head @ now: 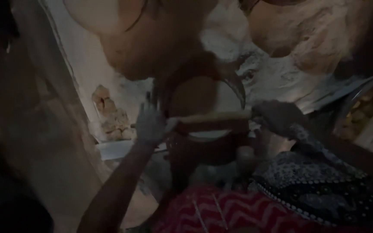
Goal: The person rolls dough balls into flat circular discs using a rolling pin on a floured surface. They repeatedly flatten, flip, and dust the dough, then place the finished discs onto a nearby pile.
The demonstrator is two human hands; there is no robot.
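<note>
The view is dim and blurred. A pale wooden rolling pin (212,117) lies across a round board (234,84) that bears a flat pale disc of dough (195,97). My left hand (150,125) grips the pin's left end. Its right end is under my right hand (277,116), which closes over it. Both hands look dusted with flour. The board sits just beyond my lap, which is covered by red zigzag cloth (212,211) and dark patterned cloth (320,185).
A metal container (363,112) with yellowish pieces stands at the right. Lumpy pale pieces (109,118) lie left of the board on a light surface. Large rounded tan shapes (307,34) fill the top. Dark wall or cloth (18,121) closes the left.
</note>
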